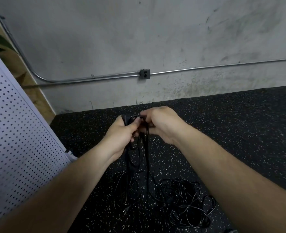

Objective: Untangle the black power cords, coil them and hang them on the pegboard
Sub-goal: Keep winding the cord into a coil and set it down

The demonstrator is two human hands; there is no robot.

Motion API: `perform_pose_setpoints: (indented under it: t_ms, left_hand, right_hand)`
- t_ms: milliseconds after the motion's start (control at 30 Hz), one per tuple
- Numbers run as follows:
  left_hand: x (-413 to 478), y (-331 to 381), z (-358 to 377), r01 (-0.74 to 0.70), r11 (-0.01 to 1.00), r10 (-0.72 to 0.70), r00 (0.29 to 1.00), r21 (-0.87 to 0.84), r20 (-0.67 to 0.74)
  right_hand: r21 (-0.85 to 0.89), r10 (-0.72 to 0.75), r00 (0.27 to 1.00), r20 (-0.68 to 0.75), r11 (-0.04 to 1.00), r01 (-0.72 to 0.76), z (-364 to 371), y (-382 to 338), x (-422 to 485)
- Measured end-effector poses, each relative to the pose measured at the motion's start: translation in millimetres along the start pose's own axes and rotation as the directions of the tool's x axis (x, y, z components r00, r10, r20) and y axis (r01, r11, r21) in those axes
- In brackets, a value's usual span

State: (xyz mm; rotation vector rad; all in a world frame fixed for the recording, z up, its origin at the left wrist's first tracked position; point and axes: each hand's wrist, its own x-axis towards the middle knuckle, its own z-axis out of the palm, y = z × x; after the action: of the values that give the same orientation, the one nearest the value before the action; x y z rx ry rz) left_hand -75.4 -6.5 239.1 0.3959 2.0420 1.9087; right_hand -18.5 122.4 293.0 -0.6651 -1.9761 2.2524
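Head view: a stained, scuffed concrete wall (138, 31) rises over a black rubber floor (239, 123) flecked with white. A white pegboard (12, 132), its flat face dotted with rows of round holes, stands at left. No cord hangs on the part in view. A bent metal conduit (206, 67) runs along the wall.

Black cords (189, 207) lie in a loose tangle on the floor between the person's forearms, and several strands rise from it to the hands.

The left hand (120, 132) grips a gathered bunch of loops, its fingers curled round it. The right hand (162, 123), close against the left, pinches a strand at the top of that bunch.

A small grey box (145, 74) interrupts the conduit. A pronged plug (125, 211) lies on the floor near the left forearm.

The cords look thin, light and limp, with a smooth round jacket that shows a faint sheen. They are likely to snag on one another rather than break. The safest hold is probably near a plug end, drawing free length through the knot. The finished loops would stay pinched together at the top so they hang. Most of the length is on the floor, so the untangling seems to be at an early stage.
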Motion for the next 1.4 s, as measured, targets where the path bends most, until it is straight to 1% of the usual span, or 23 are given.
perform_pose_setpoints:
  t_ms: [100, 200, 267, 333, 367, 400, 433, 467, 500, 567, 600, 633, 733, 800, 867, 933, 1033, 1133, 1167, 1233, 1267, 1333, 1400]
  left_hand:
    - [-2, 3, 2, -0.009, 0.994, 0.007, 1.000, -0.110, -0.016]
    - [-7, 10, 4, -0.037, 0.982, 0.046, 0.998, -0.187, 0.044]
    - [-9, 13, 2, -0.021, 0.983, 0.045, 0.991, -0.183, 0.129]
    - [-12, 17, -2, -0.011, 0.987, 0.046, 0.976, -0.162, 0.213]
    - [-13, 18, -4, -0.018, 0.987, 0.057, 0.969, -0.160, 0.242]
    - [-13, 20, -7, -0.029, 0.986, 0.072, 0.961, -0.162, 0.267]
    - [-13, 22, -10, -0.042, 0.986, 0.088, 0.952, -0.161, 0.292]
    - [-12, 25, -12, -0.058, 0.986, 0.106, 0.941, -0.156, 0.321]
    - [-12, 26, -14, -0.075, 0.985, 0.127, 0.929, -0.157, 0.349]
    - [-12, 29, -17, -0.087, 0.978, 0.155, 0.911, -0.189, 0.382]
    - [-12, 30, -19, -0.083, 0.975, 0.160, 0.907, -0.207, 0.389]
    - [-12, 30, -21, -0.081, 0.973, 0.164, 0.902, -0.216, 0.399]
    - [-13, 36, -26, -0.067, 0.969, 0.178, 0.859, -0.238, 0.480]
    - [-13, 42, -32, -0.021, 0.947, 0.189, 0.843, -0.321, 0.503]
    - [-11, 48, -38, 0.007, 0.917, 0.191, 0.872, -0.400, 0.452]
    - [-6, 50, -43, 0.006, 0.906, 0.172, 0.907, -0.422, 0.384]
    - [-2, 47, -41, -0.024, 0.943, 0.119, 0.956, -0.332, 0.268]
    - [-2, 45, -29, -0.024, 0.970, 0.054, 0.991, -0.243, 0.119]
    - [-2, 45, -27, -0.041, 0.968, 0.065, 0.994, -0.247, 0.089]
    - [-2, 48, -27, -0.085, 0.960, 0.104, 0.993, -0.268, 0.055]
    - [-2, 50, -28, -0.103, 0.955, 0.120, 0.992, -0.279, 0.046]
    - [-1, 56, -34, -0.127, 0.944, 0.142, 0.989, -0.303, 0.028]
    - [1, 61, -41, -0.139, 0.939, 0.150, 0.989, -0.314, 0.012]
  right_hand:
    - [0.131, 0.011, 0.993, 0.117, 0.991, -0.026, -1, -2, -1]
    - [0.126, -0.051, 0.989, 0.139, 0.991, 0.033, -2, 3, -1]
    - [0.006, -0.118, 0.986, 0.114, 0.993, 0.118, -4, 6, 0]
    - [-0.229, -0.222, 0.971, 0.089, 0.944, 0.236, -9, 8, 1]
    - [-0.406, -0.315, 0.946, 0.080, 0.856, 0.319, -14, 7, 2]
    - [-0.562, -0.399, 0.911, 0.106, 0.732, 0.385, -20, 6, 4]
    - [-0.642, -0.448, 0.881, 0.152, 0.633, 0.433, -27, 5, 6]
    - [-0.653, -0.449, 0.870, 0.202, 0.600, 0.461, -33, 3, 7]
    - [-0.614, -0.409, 0.878, 0.249, 0.635, 0.469, -38, 2, 7]
    - [-0.404, -0.281, 0.889, 0.360, 0.812, 0.421, -42, 3, 5]
    - [-0.286, -0.248, 0.881, 0.402, 0.880, 0.379, -43, 7, 6]
    - [-0.212, -0.251, 0.874, 0.417, 0.908, 0.362, -44, 10, 8]
    - [-0.165, -0.275, 0.870, 0.408, 0.916, 0.367, -46, 22, 17]
    - [-0.142, -0.246, 0.879, 0.407, 0.934, 0.328, -45, 33, 21]
    - [-0.043, -0.158, 0.904, 0.398, 0.981, 0.190, -42, 43, 22]
    - [0.068, -0.090, 0.907, 0.412, 0.995, 0.068, -35, 47, 21]
    - [0.246, -0.140, 0.926, 0.350, 0.968, 0.053, -23, 45, 23]
    - [0.155, -0.214, 0.956, 0.200, 0.971, 0.185, -14, 43, 24]
    - [0.135, -0.246, 0.950, 0.192, 0.965, 0.223, -14, 43, 24]
    - [0.108, -0.248, 0.931, 0.268, 0.968, 0.227, -18, 47, 25]
    - [0.063, -0.206, 0.918, 0.338, 0.979, 0.196, -24, 50, 26]
    - [-0.126, -0.052, 0.880, 0.473, 0.984, 0.126, -36, 64, 31]
    - [-0.319, 0.121, 0.824, 0.554, 0.945, 0.075, -44, 82, 34]
